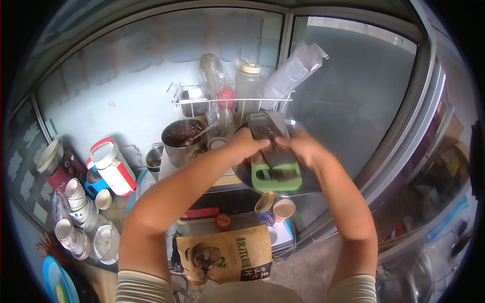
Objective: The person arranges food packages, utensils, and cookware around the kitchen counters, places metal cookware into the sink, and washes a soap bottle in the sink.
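Observation:
My left hand (248, 146) grips the left side of a dark grey rectangular plate (273, 151) with a slot at its far end. From the other side, my right hand (303, 147) has its fingers curled onto the same plate, blurred by motion. Dark reddish-brown bits show on the plate between my hands; its exact kind is unclear. Under its near end is a green plastic frame (276, 183) with a handle-like opening, on a round metal tray (243, 175). To the left, a steel pot (173, 151) contains a dark reddish mixture with a spoon (202, 133) in it.
Behind stands a white wire rack (222, 101) with a capped plastic jug (249, 83) and a plastic-wrapped roll (295, 70). At left are stacked bowls (76, 197) and a red-and-white appliance (113, 166). A brown food bag (227, 255) and paper cup (284, 209) are nearer me.

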Available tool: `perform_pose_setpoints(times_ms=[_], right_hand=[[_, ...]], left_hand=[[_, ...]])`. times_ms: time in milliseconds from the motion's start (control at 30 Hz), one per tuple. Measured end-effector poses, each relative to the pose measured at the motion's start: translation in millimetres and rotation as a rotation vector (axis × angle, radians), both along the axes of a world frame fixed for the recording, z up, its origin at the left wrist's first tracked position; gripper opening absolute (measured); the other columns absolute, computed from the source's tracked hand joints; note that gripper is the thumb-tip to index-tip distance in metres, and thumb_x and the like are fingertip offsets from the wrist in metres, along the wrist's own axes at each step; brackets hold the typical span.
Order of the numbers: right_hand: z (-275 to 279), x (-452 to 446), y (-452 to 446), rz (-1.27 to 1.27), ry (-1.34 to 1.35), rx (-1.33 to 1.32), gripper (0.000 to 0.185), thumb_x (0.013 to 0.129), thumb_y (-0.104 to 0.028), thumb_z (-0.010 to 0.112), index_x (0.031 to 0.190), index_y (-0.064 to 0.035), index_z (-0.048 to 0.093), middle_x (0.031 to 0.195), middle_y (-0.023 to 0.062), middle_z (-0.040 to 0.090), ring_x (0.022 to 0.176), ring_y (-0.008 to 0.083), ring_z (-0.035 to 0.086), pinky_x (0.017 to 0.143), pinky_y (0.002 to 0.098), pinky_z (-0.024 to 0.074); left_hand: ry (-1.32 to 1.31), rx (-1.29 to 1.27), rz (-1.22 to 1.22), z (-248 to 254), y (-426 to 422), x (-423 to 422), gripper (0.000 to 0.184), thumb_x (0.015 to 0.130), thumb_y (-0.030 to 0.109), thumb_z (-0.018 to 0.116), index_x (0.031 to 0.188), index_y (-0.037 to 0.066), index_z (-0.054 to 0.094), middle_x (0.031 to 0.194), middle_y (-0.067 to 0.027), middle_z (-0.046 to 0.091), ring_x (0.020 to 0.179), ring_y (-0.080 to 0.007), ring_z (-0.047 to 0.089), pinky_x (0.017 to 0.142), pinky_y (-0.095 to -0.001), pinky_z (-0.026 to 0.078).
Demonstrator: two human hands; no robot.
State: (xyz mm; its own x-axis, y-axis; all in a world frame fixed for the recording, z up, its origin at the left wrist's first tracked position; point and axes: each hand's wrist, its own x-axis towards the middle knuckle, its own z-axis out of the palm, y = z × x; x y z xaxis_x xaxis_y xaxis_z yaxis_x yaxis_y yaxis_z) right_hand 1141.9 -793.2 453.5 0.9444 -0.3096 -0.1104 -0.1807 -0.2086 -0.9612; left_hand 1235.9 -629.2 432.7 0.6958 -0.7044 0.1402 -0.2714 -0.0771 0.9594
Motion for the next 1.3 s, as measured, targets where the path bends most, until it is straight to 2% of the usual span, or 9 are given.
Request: perform_pose_setpoints(times_ms=[200,533,633,800,933,1033,1133,1233,1300], right_hand=[[18.2,-17.0,23.1,-0.007,-0.173,0.255,0.034,0.082,-0.008,0.06,0.108,0.0111,0.049,0.096,0.0197,0.06,0.079,0.0267,0.063,0.069,0.0391,0.0534],[15.8,-5.9,11.3,-0.082,-0.235,0.352,0.025,0.081,-0.006,0.06,0.098,0.0105,0.055,0.086,0.0169,0.063,0.07,0.0206,0.063,0.061,0.0315,0.052],[20.1,0.6,17.3,-0.018,-0.43,0.379,0.029,0.081,-0.007,0.062,0.105,0.0078,0.053,0.086,0.0147,0.063,0.071,0.0184,0.062,0.061,0.0297,0.0514],[47.5,20.8,36.2,0.019,-0.708,0.106,0.044,0.082,-0.008,0.063,0.12,0.0034,0.044,0.092,0.0134,0.063,0.081,0.0168,0.061,0.072,0.0274,0.0491],[77.3,54.7,24.9,0.117,-0.783,-0.034,0.042,0.079,0.001,0.063,0.117,0.0039,0.047,0.095,0.0116,0.063,0.084,0.0152,0.059,0.076,0.0255,0.047],[103.1,80.1,11.8,0.092,-0.89,-0.378,0.036,0.075,0.007,0.062,0.11,0.0015,0.055,0.094,0.0104,0.064,0.084,0.0145,0.06,0.076,0.026,0.0466],[119.9,94.1,-2.7,0.125,-0.827,-0.794,0.041,0.074,0.002,0.064,0.112,-0.0098,0.057,0.099,0.0111,0.064,0.087,0.0234,0.061,0.079,0.0305,0.0461],[120.1,112.6,-17.7,0.132,-0.672,-1.063,0.045,0.073,-0.003,0.065,0.114,-0.0186,0.058,0.102,0.0102,0.063,0.091,0.0292,0.06,0.08,0.0349,0.0458],[121.7,119.7,-28.5,0.104,-0.545,-1.269,0.047,0.073,-0.005,0.065,0.116,-0.0227,0.057,0.104,0.0093,0.062,0.093,0.0307,0.059,0.081,0.0371,0.0457]], left_hand=[[0.368,-0.05,-0.096,13.9,12.8,-4.8,0.031,0.078,0.014,0.068,0.102,-0.002,0.055,0.092,-0.0104,0.059,0.074,-0.0213,0.059,0.058,-0.0339,0.048],[-0.027,0.213,0.049,43.0,16.6,14.2,0.038,0.081,0.017,0.066,0.111,-0.001,0.051,0.101,-0.0104,0.059,0.088,-0.0201,0.06,0.076,-0.0328,0.049],[0.327,-0.192,-0.119,56.5,21.4,10.0,0.038,0.079,0.013,0.067,0.111,-0.001,0.052,0.101,-0.0096,0.06,0.088,-0.021,0.06,0.078,-0.0316,0.049],[0.172,-0.569,-0.111,80.4,16.7,37.0,0.032,0.078,-0.011,0.056,0.108,-0.002,0.051,0.107,-0.0123,0.058,0.097,-0.0214,0.058,0.089,-0.0333,0.045],[0.121,-0.921,-0.118,89.2,7.8,57.7,0.032,0.081,-0.007,0.055,0.111,0.0,0.048,0.108,-0.0114,0.058,0.1,-0.0199,0.055,0.087,-0.0342,0.044],[-0.04,-0.5,0.16,87.4,8.6,92.6,0.023,0.083,0.006,0.058,0.106,0.001,0.054,0.108,-0.0131,0.06,0.097,-0.0226,0.058,0.084,-0.034,0.046],[-0.922,0.062,0.508,66.5,28.6,124.9,0.017,0.081,0.013,0.06,0.093,0.002,0.062,0.099,-0.0168,0.062,0.088,-0.0252,0.061,0.078,-0.0338,0.047],[-0.775,0.474,0.48,61.7,51.7,131.4,0.013,0.077,0.013,0.061,0.083,0.003,0.065,0.091,-0.0186,0.062,0.082,-0.0293,0.061,0.074,-0.0343,0.047],[-0.742,0.345,0.472,50.6,60.7,141.3,0.011,0.077,0.011,0.061,0.082,0.002,0.065,0.09,-0.0172,0.063,0.082,-0.0302,0.061,0.075,-0.0347,0.047]])
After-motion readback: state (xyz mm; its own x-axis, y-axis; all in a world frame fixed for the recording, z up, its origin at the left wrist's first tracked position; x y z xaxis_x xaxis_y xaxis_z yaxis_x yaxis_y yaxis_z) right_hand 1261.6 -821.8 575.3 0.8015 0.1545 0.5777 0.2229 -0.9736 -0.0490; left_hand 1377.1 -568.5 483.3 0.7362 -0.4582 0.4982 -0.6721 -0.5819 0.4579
